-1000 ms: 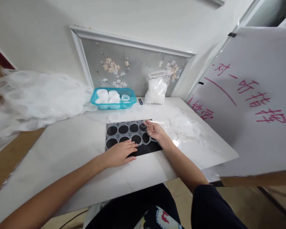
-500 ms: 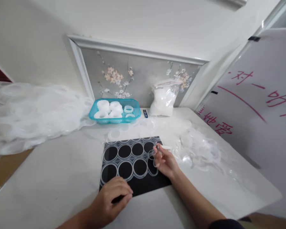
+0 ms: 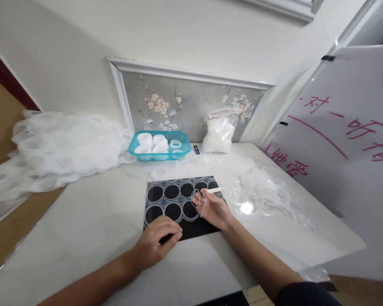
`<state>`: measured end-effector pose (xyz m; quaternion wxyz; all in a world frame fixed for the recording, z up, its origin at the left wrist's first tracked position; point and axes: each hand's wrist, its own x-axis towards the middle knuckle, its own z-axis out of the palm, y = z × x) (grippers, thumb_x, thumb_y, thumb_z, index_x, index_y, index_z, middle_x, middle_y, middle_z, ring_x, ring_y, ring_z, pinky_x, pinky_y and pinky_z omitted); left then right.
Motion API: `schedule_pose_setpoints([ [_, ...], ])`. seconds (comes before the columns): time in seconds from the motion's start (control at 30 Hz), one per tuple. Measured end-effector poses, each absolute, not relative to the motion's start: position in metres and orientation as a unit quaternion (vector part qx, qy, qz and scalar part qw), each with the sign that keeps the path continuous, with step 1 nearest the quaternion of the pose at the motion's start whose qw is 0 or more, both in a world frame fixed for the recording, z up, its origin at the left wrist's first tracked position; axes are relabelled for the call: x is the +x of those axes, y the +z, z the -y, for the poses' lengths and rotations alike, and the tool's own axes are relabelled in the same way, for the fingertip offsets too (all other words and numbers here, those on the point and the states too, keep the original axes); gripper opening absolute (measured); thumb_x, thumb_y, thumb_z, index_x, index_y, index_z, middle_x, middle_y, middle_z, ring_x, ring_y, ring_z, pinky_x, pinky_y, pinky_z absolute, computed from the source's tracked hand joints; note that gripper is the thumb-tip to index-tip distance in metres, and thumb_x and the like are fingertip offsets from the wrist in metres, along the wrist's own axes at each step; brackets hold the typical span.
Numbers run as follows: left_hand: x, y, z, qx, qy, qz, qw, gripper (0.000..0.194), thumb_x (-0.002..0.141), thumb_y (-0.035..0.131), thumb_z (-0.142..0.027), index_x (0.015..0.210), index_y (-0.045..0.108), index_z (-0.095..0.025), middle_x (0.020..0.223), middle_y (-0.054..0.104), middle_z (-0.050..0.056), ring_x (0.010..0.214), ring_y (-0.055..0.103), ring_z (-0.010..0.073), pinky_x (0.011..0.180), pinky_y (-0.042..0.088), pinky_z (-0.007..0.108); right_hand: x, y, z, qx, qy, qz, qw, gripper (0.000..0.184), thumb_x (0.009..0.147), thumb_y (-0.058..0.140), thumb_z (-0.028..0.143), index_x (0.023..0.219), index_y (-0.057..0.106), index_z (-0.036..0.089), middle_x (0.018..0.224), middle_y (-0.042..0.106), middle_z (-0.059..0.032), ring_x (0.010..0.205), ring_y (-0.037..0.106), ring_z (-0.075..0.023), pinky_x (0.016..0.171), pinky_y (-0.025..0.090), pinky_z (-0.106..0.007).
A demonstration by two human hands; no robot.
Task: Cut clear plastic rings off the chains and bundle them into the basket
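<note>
A clear plastic sheet with rows of round cut-outs lies over a black mat (image 3: 194, 231) on the white table. My left hand (image 3: 159, 240) rests on the mat's near left corner, fingers together and slightly bent, thumb a little apart, with nothing visible in it. Over the sheet's right part, my right hand (image 3: 213, 209) is closed in a pinch. Thin clear plastic rings (image 3: 195, 199) hang at its fingertips, and a slim white tool (image 3: 215, 190) sticks out behind the index finger. How many rings it holds I cannot tell.
A blue basket (image 3: 161, 156) with stacked white rings stands at the back, beside small dark-blue snips (image 3: 196, 149) and a zip bag (image 3: 218, 134) of white material. Clear scraps (image 3: 261, 191) lie right; a large pile of perforated sheets (image 3: 73, 144) lies left. A whiteboard (image 3: 338, 204) stands right.
My right hand has moved left over the sheet, still pinching the clear rings and white tool. The left hand stays on the mat's near left corner. The camera view has shifted slightly.
</note>
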<state>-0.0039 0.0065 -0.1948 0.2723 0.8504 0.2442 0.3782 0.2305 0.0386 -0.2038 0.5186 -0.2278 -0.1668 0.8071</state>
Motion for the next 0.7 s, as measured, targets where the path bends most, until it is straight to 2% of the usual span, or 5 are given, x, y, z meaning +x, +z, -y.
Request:
schedule_pose_setpoints([
  [0.13,-0.004,-0.196,-0.004,0.815,0.401,-0.319,0.271,0.026,0.091,0.058,-0.022,0.117,0.060,-0.023,0.118,0.065,0.009,0.109,0.061,0.0214,0.095,0.049,0.037,0.226,-0.196,-0.025,-0.166,0.857,0.205,0.442,0.019,0.071,0.081,0.024,0.077,0.064,0.017,0.073,0.070,0.0003,0.057,0.061,-0.0072,0.053,0.046,-0.017],
  [0.33,0.006,-0.195,-0.002,0.691,0.390,-0.347,0.500,0.044,0.088,0.062,-0.035,0.129,0.052,-0.025,0.132,0.057,0.011,0.116,0.057,0.0240,0.097,0.047,0.041,0.215,-0.188,-0.004,-0.133,0.896,0.237,0.351,0.015,0.074,0.074,0.021,0.072,0.060,0.016,0.066,0.067,0.0010,0.049,0.052,-0.0055,0.052,0.042,-0.018],
  [0.5,0.017,-0.193,-0.003,0.638,0.328,-0.328,0.614,0.030,0.085,0.067,-0.038,0.106,0.065,-0.018,0.088,0.069,0.004,0.083,0.063,0.0168,0.078,0.048,0.031,0.210,-0.190,0.001,-0.115,0.913,0.235,0.312,0.018,0.074,0.073,0.023,0.072,0.058,0.014,0.068,0.067,-0.0001,0.047,0.049,-0.0048,0.052,0.042,-0.019],
  [0.6,0.020,-0.192,-0.004,0.608,0.318,-0.329,0.649,0.026,0.083,0.068,-0.040,0.082,0.066,-0.014,0.064,0.058,-0.001,0.059,0.052,0.0105,0.060,0.041,0.024,0.213,-0.191,-0.002,-0.121,0.908,0.238,0.324,0.017,0.074,0.072,0.025,0.073,0.058,0.016,0.078,0.070,-0.0023,0.057,0.058,-0.0084,0.058,0.045,-0.022],
  [0.7,0.021,-0.190,-0.005,0.521,0.372,-0.327,0.695,0.026,0.081,0.068,-0.038,0.076,0.058,-0.015,0.054,0.050,-0.005,0.051,0.045,0.0096,0.058,0.039,0.025,0.219,-0.189,-0.007,-0.123,0.899,0.238,0.347,0.016,0.073,0.074,0.027,0.073,0.060,0.018,0.087,0.071,-0.0013,0.068,0.063,-0.0115,0.062,0.048,-0.023],
])
